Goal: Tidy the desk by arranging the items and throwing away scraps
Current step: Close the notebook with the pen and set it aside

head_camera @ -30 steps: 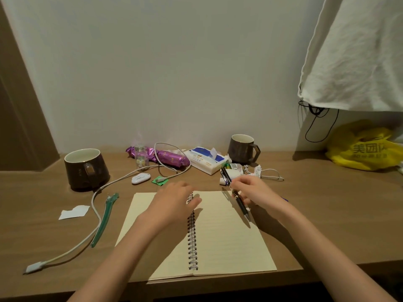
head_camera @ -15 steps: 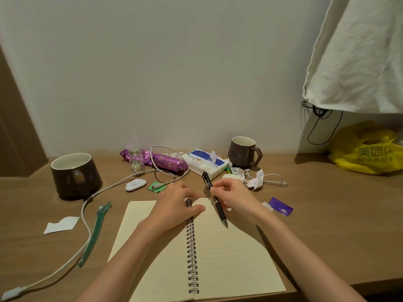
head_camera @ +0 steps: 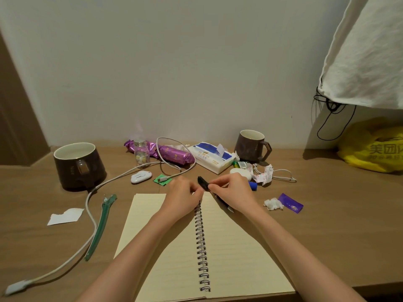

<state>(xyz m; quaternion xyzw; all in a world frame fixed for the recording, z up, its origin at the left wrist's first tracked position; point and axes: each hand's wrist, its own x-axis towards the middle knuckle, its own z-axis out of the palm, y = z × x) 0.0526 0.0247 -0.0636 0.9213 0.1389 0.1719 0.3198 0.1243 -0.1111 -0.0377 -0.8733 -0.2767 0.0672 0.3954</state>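
Observation:
An open spiral notebook (head_camera: 235, 243) lies at the desk's front edge. My right hand (head_camera: 232, 190) grips a black pen (head_camera: 203, 182) above the notebook's top, tip pointing down to the right. My left hand (head_camera: 182, 198) rests on the top of the spiral binding, fingers curled against the pen's upper end. Scraps lie about: a torn white paper (head_camera: 65, 216) at the left, a crumpled tissue (head_camera: 272, 203) and a purple wrapper (head_camera: 291, 203) at the right, a crumpled printed wrapper (head_camera: 262, 174).
A large brown mug (head_camera: 76, 165) stands left, a smaller mug (head_camera: 251, 144) at the back. A white cable (head_camera: 91, 214), green clip (head_camera: 101, 223), small jar (head_camera: 141, 152), purple snack pack (head_camera: 172, 154), tissue pack (head_camera: 212, 159) and yellow bag (head_camera: 375, 149) are around.
My right hand lifted the pen off the notebook's right page and brought it to the top of the spiral, meeting my left hand. The view shifted slightly.

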